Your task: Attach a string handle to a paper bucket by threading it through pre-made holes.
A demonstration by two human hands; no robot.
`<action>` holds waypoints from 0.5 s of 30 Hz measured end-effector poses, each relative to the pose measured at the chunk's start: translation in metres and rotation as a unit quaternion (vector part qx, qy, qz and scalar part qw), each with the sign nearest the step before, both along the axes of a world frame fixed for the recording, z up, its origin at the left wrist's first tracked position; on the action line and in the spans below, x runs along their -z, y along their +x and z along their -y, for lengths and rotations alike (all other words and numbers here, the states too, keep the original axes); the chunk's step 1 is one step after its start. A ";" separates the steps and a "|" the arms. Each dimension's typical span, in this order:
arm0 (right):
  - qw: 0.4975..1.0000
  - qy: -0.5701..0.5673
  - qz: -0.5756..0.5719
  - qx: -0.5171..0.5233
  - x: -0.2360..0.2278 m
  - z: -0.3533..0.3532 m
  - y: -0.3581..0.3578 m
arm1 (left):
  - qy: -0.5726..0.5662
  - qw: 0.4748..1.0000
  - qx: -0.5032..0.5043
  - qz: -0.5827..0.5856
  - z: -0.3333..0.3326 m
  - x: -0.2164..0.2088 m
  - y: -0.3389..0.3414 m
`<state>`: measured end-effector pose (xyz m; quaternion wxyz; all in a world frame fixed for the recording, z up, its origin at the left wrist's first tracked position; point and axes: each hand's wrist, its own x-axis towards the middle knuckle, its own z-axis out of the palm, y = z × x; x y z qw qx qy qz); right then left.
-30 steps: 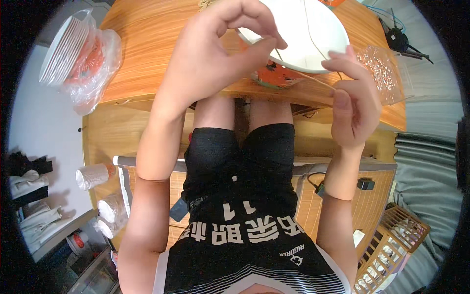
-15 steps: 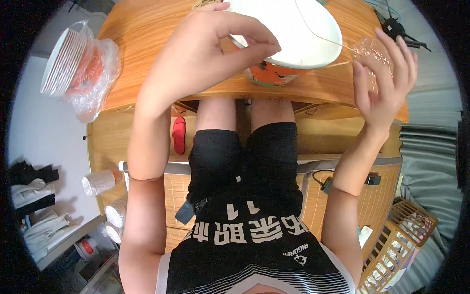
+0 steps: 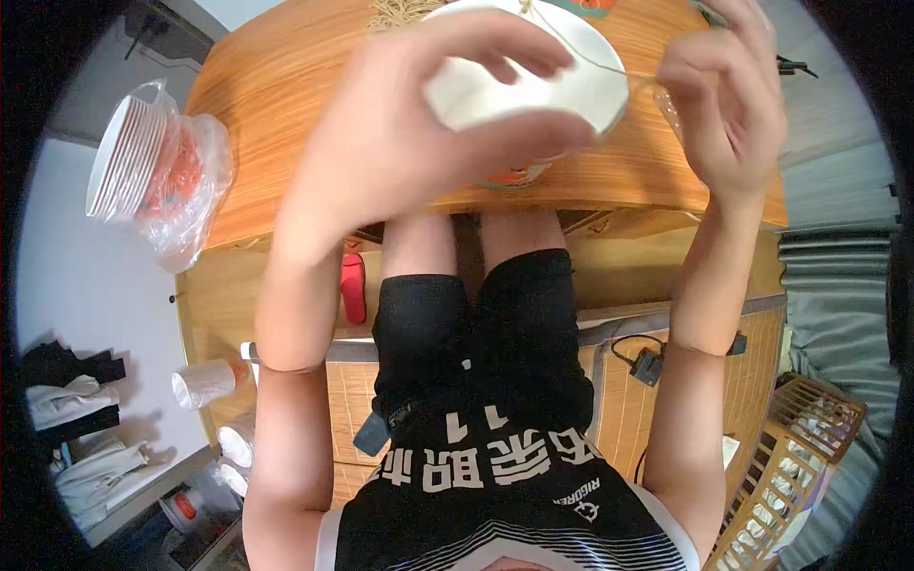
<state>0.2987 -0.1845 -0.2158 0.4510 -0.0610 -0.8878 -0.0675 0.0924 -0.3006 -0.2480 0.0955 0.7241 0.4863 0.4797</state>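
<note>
A paper bucket (image 3: 571, 90), white inside with an orange printed outside, stands on the table in front of me. My left hand (image 3: 447, 119) is over its near left side, blurred, fingers and thumb spread apart with nothing between them. A thin tan string (image 3: 576, 52) crosses the bucket's mouth from the far rim toward the right. My right hand (image 3: 728, 105) is raised right of the bucket, its thumb and fingers pinched at the string's end. A bundle of the same string (image 3: 405, 11) lies at the far left of the bucket, partly out of frame.
The wooden table (image 3: 271, 105) ends just above my knees. At its left edge, a stack of white paper buckets (image 3: 124, 167) lies in a clear plastic bag (image 3: 186, 224). Crumpled clear plastic shows behind my right hand. A wooden crate (image 3: 809, 438) stands at lower right.
My left hand has opened from a closed pinch and shifted right over the bucket. The right hand has risen farther from me with the string. The view has shifted slightly.
</note>
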 end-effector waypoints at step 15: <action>0.969 -0.239 -0.019 -0.062 0.009 -0.021 -0.005 | -0.115 0.874 0.163 0.442 0.066 -0.011 -0.019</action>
